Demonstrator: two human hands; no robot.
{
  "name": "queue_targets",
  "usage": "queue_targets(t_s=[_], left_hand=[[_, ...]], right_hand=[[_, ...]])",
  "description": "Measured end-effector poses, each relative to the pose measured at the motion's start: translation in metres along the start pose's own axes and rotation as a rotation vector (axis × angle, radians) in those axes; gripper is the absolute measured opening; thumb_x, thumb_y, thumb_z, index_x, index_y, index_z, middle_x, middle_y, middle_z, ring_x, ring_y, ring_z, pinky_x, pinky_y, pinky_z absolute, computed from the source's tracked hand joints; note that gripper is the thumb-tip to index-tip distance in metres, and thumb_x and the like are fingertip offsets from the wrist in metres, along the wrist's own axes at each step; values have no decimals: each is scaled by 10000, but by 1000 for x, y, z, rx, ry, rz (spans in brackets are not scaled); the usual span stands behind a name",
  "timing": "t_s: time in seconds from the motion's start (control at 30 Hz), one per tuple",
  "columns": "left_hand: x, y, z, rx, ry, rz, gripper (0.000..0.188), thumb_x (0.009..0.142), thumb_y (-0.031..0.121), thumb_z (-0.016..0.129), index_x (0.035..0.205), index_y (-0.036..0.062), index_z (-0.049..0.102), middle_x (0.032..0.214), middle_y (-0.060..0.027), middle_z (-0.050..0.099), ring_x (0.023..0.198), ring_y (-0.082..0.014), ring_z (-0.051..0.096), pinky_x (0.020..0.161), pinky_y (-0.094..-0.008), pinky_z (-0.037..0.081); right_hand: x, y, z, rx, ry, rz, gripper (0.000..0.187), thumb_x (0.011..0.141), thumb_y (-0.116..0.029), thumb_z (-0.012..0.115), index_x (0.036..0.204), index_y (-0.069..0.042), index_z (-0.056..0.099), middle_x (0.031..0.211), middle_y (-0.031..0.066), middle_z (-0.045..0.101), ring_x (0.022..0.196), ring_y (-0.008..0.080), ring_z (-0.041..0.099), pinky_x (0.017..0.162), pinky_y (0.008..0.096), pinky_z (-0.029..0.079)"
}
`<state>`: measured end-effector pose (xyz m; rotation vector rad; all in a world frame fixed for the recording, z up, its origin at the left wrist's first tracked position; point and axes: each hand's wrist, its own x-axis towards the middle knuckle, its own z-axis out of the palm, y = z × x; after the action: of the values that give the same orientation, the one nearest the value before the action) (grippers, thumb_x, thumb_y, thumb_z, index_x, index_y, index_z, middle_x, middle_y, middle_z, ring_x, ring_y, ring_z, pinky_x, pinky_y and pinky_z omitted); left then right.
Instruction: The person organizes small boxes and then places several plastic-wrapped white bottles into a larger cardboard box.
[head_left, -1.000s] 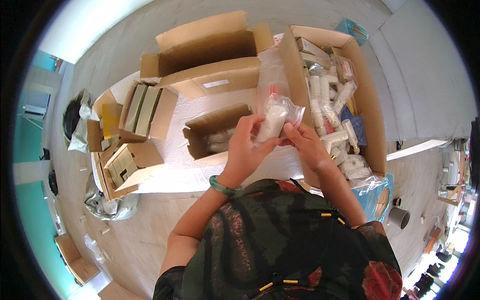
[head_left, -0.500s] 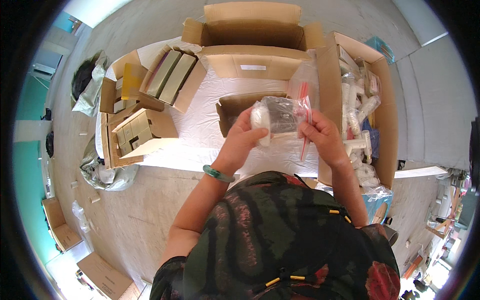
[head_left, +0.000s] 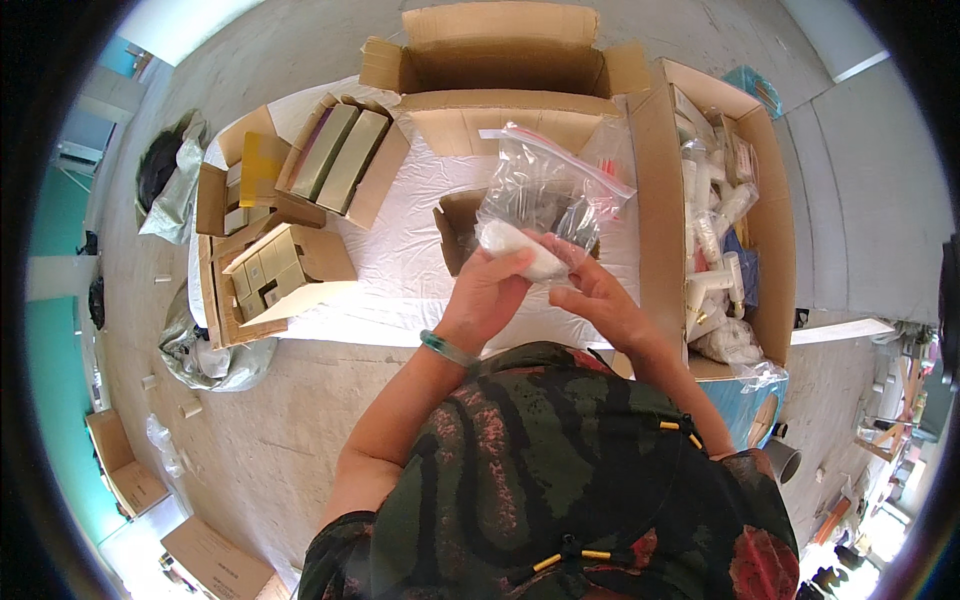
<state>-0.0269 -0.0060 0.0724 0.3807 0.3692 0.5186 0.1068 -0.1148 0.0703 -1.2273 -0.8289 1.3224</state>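
Your left hand (head_left: 488, 292) closes around a white bundle (head_left: 505, 238) in a clear bag (head_left: 540, 190) — your right hand (head_left: 605, 305), half open, fingers touching the bag.

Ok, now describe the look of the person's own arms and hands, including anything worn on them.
The left hand and right hand are both ungloved. A rounded green bangle circles the left wrist; none shows on the right. The forearms are bare below the short sleeves of a dark, patterned top.
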Motion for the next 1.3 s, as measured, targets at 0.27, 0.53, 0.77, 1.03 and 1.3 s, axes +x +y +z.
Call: queue_targets(t_s=[0.27,0.53,0.77,1.03,1.3], left_hand=[[0,-3,-10,374,15,27,268,823,61,593,1083,29,533,980,-75,596,886,-160,577,799,-296,461],[-6,19,-25,531,50,-177,289,811,117,640,1075,60,536,1006,-64,608,881,-152,584,753,-287,487],[-4,12,-18,520,79,-70,164,814,140,638,944,93,551,957,-45,616,836,-127,574,677,-252,461],[1,17,-19,492,51,-176,206,855,252,604,992,108,550,978,-48,634,814,-127,579,660,-256,463],[-3,7,-40,695,65,-109,302,892,219,544,1151,64,544,1063,-69,611,835,-135,585,672,-299,492]], right_hand=[[-3,-9,2,-47,175,45,318,860,-190,591,1148,-54,577,1078,5,603,875,94,518,723,234,430],[-6,-6,-13,-69,281,70,199,867,-124,568,1032,-32,632,820,-24,591,750,63,496,691,207,410],[-9,-8,-7,-90,119,-78,314,809,-153,644,1087,-36,558,948,8,576,904,109,518,755,271,446],[-9,2,-18,-295,136,-62,330,790,-187,673,1065,-32,579,882,4,587,787,106,533,720,263,448],[-14,-2,-29,-148,108,183,318,851,-294,595,1065,-60,605,845,-6,586,725,78,521,634,232,438]])
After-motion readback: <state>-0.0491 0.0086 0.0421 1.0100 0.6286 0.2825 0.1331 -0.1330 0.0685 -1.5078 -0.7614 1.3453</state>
